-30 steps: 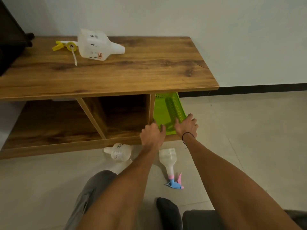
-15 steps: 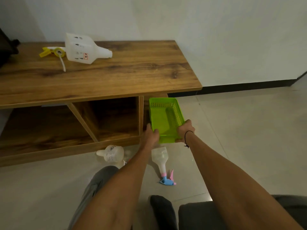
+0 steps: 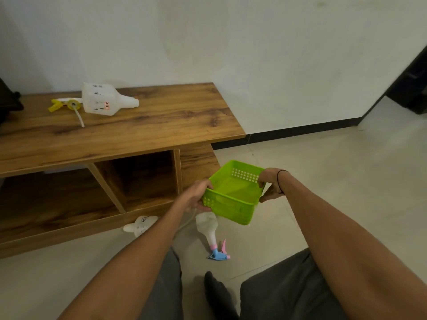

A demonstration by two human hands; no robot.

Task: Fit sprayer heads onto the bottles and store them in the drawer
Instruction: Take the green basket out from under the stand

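Observation:
I hold an empty green perforated drawer basket [image 3: 233, 210] in the air in front of the cabinet, tilted. My left hand [image 3: 196, 197] grips its left rim and my right hand [image 3: 270, 184] grips its right rim. Under it on the floor lies a clear bottle [image 3: 209, 227] with a blue and pink sprayer head [image 3: 218, 254] fitted. A second white bottle [image 3: 141, 226] lies on the floor by the cabinet base, partly behind my left arm. On the cabinet top lie a large white bottle [image 3: 104, 101] and a loose yellow sprayer head [image 3: 67, 105] with its tube.
The wooden cabinet [image 3: 138, 130] stands against the wall with open compartments [image 3: 143, 179] below its top. A dark object [image 3: 9, 100] sits at its far left. My knees and a dark-socked foot [image 3: 219, 294] are on the tiled floor.
Both hands took hold of the green basket and pulled it out of the cabinet's right-hand slot, then lifted it off toward the right. The view swung right.

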